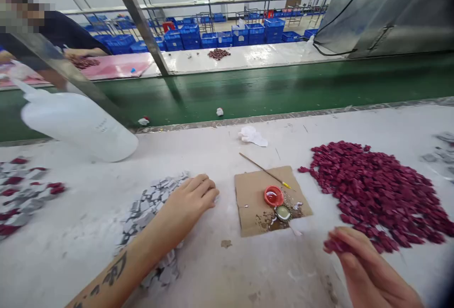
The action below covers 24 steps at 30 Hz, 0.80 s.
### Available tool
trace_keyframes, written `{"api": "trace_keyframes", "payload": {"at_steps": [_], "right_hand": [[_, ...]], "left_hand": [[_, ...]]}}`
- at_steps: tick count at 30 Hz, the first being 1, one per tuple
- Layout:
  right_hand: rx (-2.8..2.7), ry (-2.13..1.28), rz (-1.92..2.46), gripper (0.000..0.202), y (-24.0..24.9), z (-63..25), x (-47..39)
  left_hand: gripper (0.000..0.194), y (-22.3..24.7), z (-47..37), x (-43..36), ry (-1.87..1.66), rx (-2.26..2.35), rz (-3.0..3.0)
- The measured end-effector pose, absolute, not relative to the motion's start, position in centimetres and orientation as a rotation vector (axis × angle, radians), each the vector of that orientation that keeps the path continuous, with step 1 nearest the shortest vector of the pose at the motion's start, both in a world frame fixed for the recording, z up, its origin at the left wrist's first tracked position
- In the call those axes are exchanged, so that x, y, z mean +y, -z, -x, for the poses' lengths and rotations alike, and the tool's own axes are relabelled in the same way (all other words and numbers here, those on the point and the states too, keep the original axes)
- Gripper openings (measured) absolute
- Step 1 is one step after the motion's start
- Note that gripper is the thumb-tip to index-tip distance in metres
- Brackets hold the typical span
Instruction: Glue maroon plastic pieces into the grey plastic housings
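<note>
Between the thumb and fingers of my right hand (369, 265) is a small maroon piece (336, 245), held at the near edge of a large heap of like maroon pieces (376, 185). My left hand (193, 199) rests at the right edge of a pile of small grey pieces (147, 208), palm down. Its fingers are curled together, and their tips are hidden, so what they hold cannot be made out. Between my hands lies a piece of cardboard (250, 189) with a red cap of liquid (273, 196), a small round pot (283, 213) and a thin brush (266, 171).
A white squeeze bottle (81, 123) stands tilted-looking at the left, near mixed grey and maroon pieces (24, 194). Crumpled white tissue (252, 136) lies behind the cardboard. Beyond the table edge runs a green conveyor belt (269, 88). A co-worker (71, 33) sits across it, behind a metal post (142, 19).
</note>
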State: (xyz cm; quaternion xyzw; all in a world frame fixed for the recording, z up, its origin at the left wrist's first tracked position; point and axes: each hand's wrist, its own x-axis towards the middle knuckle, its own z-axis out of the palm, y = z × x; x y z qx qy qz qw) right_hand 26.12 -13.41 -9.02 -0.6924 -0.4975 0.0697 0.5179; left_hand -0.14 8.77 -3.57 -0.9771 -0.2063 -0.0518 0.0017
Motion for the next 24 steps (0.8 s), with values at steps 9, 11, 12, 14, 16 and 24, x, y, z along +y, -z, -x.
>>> {"api": "trace_keyframes", "payload": {"at_steps": [9,11,12,14,16,24], "right_hand": [[-1.590,-0.099,1.559,0.031,6.7,-25.2,-9.0],[-1.674,-0.067,1.548,0.035,6.7,-25.4,-8.5],[-1.705,-0.055,1.546,0.035,6.7,-25.4,-8.2],[-1.751,-0.050,1.554,0.035,6.7,-25.5,-7.6],[-1.789,-0.059,1.567,0.035,6.7,-25.6,-7.2],[-1.879,-0.060,1.587,0.037,6.5,-25.7,-7.1]], "left_hand": [[0.009,3.9,0.0,-0.1,0.963,-0.891,3.477],[0.006,4.6,-0.5,-2.2,1.106,-1.041,3.587],[0.007,5.1,-0.7,-3.0,1.164,-1.137,3.603],[0.013,6.1,-1.2,-4.4,1.260,-1.332,3.602],[0.020,7.0,-1.5,-5.4,1.346,-1.504,3.592],[0.050,7.6,-1.0,-6.2,1.102,-1.474,3.613]]}}
